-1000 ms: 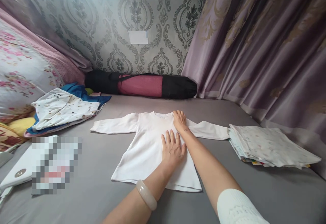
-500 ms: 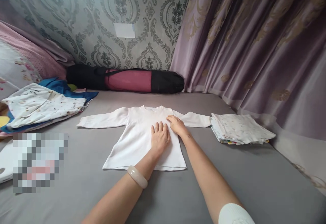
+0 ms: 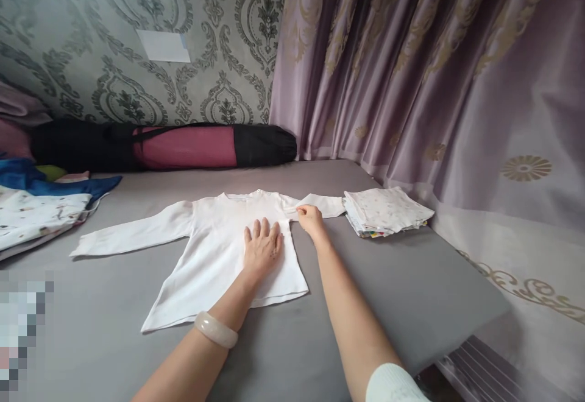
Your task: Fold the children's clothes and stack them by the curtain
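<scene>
A small white long-sleeved shirt (image 3: pixel 212 256) lies spread on the grey bed sheet, its neckline toward the wall and both sleeves stretched out sideways. My left hand (image 3: pixel 262 248) rests flat on the shirt's chest, fingers spread. At the base of the right-hand sleeve, my right hand (image 3: pixel 311 218) pinches the fabric between thumb and fingers. The cuff of that sleeve reaches a stack of folded clothes (image 3: pixel 388 207). A pale bangle (image 3: pixel 216 330) circles my left wrist.
Behind the shirt, a long black and dark-pink bag (image 3: pixel 187 147) lies along the patterned wall. Printed and blue clothes (image 3: pixel 41 207) are heaped at the left. Purple curtains (image 3: pixel 365 55) hang at the right, past the bed's edge. A blurred-out item (image 3: pixel 21 329) is at lower left.
The view has turned to the right. My right hand has shifted from the shirt's upper side to its sleeve and closed on the fabric. My left hand stays flat on the chest.
</scene>
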### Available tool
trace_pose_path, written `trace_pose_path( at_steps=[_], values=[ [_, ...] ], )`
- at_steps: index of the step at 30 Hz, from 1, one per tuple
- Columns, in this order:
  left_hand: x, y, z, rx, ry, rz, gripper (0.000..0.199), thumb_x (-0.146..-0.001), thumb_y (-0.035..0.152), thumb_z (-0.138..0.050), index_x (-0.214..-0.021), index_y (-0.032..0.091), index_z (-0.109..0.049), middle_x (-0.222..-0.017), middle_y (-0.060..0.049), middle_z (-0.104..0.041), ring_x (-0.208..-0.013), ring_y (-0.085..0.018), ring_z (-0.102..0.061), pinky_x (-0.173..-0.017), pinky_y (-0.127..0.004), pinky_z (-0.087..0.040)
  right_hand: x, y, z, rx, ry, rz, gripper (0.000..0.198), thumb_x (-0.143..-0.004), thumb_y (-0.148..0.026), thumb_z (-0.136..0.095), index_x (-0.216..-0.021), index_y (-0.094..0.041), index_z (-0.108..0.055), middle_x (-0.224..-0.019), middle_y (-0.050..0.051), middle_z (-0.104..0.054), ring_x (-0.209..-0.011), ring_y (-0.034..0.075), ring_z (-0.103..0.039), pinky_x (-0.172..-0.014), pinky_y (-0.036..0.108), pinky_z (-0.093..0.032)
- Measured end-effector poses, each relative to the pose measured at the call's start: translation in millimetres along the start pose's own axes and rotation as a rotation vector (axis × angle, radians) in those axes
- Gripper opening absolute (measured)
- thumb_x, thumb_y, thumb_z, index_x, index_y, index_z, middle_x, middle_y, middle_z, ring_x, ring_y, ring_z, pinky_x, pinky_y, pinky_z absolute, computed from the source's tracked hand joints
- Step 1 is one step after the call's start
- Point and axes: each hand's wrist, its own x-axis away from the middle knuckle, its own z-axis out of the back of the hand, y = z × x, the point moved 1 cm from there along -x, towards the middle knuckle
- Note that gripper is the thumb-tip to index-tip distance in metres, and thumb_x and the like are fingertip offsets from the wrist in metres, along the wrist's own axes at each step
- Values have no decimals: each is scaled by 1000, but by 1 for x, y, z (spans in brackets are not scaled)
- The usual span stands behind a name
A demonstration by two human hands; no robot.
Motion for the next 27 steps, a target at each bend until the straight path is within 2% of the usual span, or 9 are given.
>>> trace_pose_path(
  at_steps=[4, 7, 12, 20, 23, 27],
  values=[
    [0, 1, -1, -20, 4, -3, 50, -99, 37, -23, -141, 22, -47, -148, -15, -42, -137, -37, -35, -109, -59, -25, 4, 12, 4, 5, 152, -162, 36, -88, -18, -41, -105, -18, -72, -103, 9, -73, -97, 20, -66, -82, 25, -47],
    [-1, 3, -3, -38, -16, -3, 51, -99, 36, -22, -144, 23, -43, -149, -16, -41, -138, -38, -34, -109, -60, -24, 7, 18, 6, 19, 263, -264, 40, -87, -17, -39, -110, -15, -70, -110, 14, -70, -101, 24, -64, -85, 29, -46],
    [-3, 5, 0, -66, -65, -15, 52, -99, 34, -21, -146, 22, -41, -150, -18, -39, -137, -40, -35, -107, -61, -25, 12, 23, 10, 45, 391, -309, 42, -84, -15, -38, -115, -11, -67, -121, 19, -63, -114, 26, -56, -95, 30, -40],
    [-6, 8, 16, -148, -102, -81, 52, -98, 34, -23, -143, 18, -44, -143, -24, -44, -126, -41, -44, -95, -57, -35, 12, 31, 15, 218, 393, -374, 48, -87, -17, -34, -128, -6, -57, -130, 27, -53, -114, 32, -55, -90, 37, -43],
    [-9, 7, 19, -145, -113, -101, 51, -98, 34, -24, -142, 17, -44, -139, -24, -47, -116, -38, -50, -90, -52, -38, 10, 33, 17, 226, 412, -425, 49, -88, -18, -34, -130, -6, -55, -134, 28, -49, -111, 32, -57, -87, 37, -44],
    [-19, -1, 21, -79, -115, -130, 49, -98, 40, -23, -134, 19, -49, -126, -20, -54, -108, -33, -51, -84, -45, -41, 6, 38, 21, 163, 388, -424, 51, -87, -18, -34, -132, -6, -54, -132, 27, -51, -106, 33, -60, -85, 39, -45]
  ],
)
